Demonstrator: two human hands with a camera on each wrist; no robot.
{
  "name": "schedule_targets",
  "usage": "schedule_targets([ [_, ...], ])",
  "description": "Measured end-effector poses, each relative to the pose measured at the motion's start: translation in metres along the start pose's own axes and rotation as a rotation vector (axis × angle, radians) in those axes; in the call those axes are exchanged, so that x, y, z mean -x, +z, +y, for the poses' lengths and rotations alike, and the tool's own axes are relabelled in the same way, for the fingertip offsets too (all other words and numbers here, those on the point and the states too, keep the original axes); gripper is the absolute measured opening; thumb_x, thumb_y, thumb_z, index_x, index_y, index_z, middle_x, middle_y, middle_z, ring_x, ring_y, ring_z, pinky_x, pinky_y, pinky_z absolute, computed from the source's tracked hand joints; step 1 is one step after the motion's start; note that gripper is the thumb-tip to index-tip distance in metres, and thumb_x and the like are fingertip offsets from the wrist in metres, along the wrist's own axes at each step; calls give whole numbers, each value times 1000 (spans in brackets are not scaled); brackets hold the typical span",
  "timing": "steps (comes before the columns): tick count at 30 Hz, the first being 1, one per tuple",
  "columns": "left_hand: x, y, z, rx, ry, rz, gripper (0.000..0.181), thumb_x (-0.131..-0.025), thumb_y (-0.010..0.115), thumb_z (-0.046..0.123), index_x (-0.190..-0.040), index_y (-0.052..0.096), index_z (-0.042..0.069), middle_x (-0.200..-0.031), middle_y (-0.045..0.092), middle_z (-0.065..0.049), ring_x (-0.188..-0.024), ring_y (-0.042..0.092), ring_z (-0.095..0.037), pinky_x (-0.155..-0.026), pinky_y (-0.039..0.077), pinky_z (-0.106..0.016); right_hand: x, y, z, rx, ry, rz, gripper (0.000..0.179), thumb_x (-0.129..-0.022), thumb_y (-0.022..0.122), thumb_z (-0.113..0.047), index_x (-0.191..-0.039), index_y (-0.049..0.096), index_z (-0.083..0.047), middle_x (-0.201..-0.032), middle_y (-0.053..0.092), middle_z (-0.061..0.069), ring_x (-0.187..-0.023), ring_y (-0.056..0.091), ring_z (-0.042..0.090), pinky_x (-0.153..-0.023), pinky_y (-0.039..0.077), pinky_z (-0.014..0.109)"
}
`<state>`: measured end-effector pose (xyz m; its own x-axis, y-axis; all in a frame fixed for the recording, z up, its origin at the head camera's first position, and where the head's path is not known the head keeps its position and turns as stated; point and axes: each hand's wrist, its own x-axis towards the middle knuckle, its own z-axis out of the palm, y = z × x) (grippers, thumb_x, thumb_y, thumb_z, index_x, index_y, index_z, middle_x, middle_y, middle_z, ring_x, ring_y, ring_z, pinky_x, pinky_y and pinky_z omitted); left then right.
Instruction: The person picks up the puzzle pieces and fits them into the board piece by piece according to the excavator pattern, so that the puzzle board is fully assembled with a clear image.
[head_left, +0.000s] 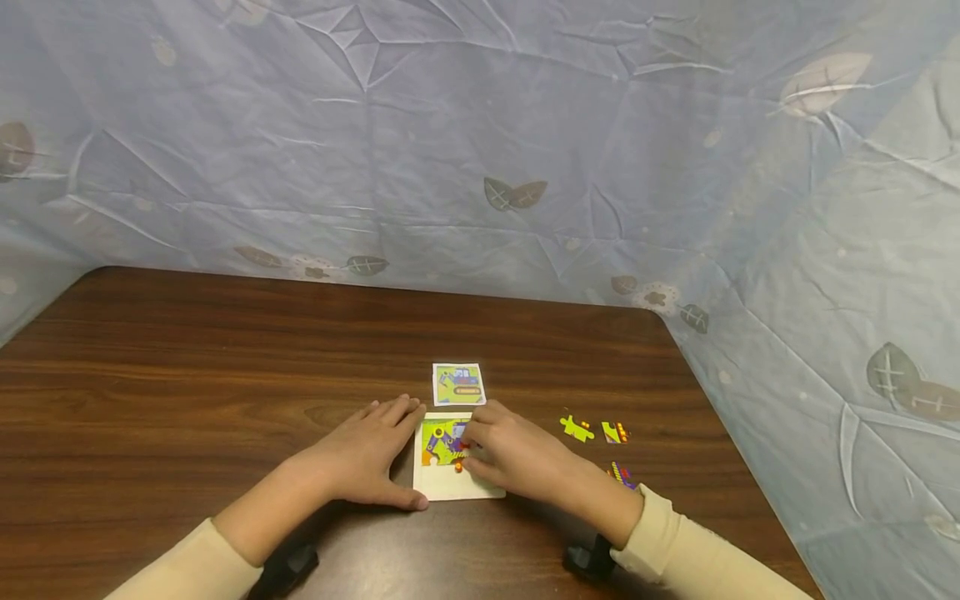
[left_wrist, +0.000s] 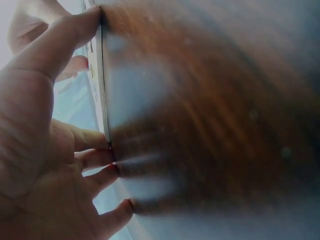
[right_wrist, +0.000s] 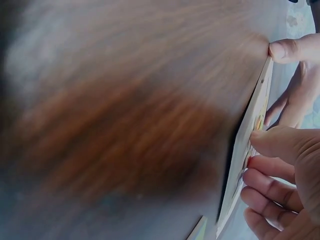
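puzzle board (head_left: 459, 486) lies flat on the table (head_left: 187, 367), and the head view gives me its face: green, yellow and purple pieces across the upper part, bare pale surface below. the left wrist view shows its thin edge instead, with the left hand (head_left: 363, 457) spread, thumb and index fingertip touching near two corners. the right wrist view shows, from below, the thumb and bent fingers of the right hand (head_left: 517, 450) at the board's face; whether they pinch a piece, i cannot tell. the head view alone shows the square, white-bordered picture card (head_left: 459, 385) just beyond the board. loose pieces (head_left: 577, 429), knobbed and bright, lie to the right. the tabletop is dark brown, streaked with grain and glossy near the person; behind hangs creased grey-blue cloth (head_left: 420, 150) printed with leaves.
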<state>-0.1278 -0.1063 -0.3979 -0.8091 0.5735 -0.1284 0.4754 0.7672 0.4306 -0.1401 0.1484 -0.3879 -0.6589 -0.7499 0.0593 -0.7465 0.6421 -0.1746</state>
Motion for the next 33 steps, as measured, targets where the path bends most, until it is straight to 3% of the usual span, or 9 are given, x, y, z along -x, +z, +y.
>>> schedule_targets([
  [7, -1, -1, 0, -3, -1, -10, 120, -76, 81, 69, -160, 35, -4, -168, 34, -26, -155, 33, -49, -129, 25, -65, -2, -1, -3, 1, 12, -16, 5, -94, 77, -19, -94, 78, -14, -93, 64, -5, -92, 53, 9, -75, 51, 18],
  [15, -2, -4, -1, -2, -10, -11, 120, -77, 81, 68, -161, 34, -3, -169, 33, -26, -156, 32, -48, -129, 25, -65, -8, -7, -6, -20, 50, -69, 5, -94, 76, -17, -96, 80, -14, -95, 66, -3, -90, 52, 10, -75, 51, 17],
  [21, -2, -4, -1, 2, -9, -12, 120, -77, 81, 68, -161, 34, -3, -169, 33, -25, -156, 32, -48, -129, 25, -65, -8, -7, -5, 37, 1, -52, 5, -94, 77, -18, -93, 79, -13, -90, 62, -4, -87, 51, 9, -72, 48, 17],
  [28, -1, -4, 0, -4, -18, -17, 120, -77, 82, 68, -161, 34, -3, -169, 32, -26, -156, 32, -49, -129, 25, -65, -7, -5, -4, 37, -5, -51, 6, -95, 76, -19, -96, 79, -14, -93, 65, -4, -90, 55, 9, -76, 52, 19],
  [33, -1, -3, 1, -6, -14, -24, 120, -77, 81, 69, -160, 35, -3, -169, 33, -26, -156, 33, -48, -128, 26, -66, -2, -7, -4, -19, 10, -74, 10, -96, 75, -21, -100, 80, -14, -100, 69, -3, -96, 60, 10, -82, 56, 21],
])
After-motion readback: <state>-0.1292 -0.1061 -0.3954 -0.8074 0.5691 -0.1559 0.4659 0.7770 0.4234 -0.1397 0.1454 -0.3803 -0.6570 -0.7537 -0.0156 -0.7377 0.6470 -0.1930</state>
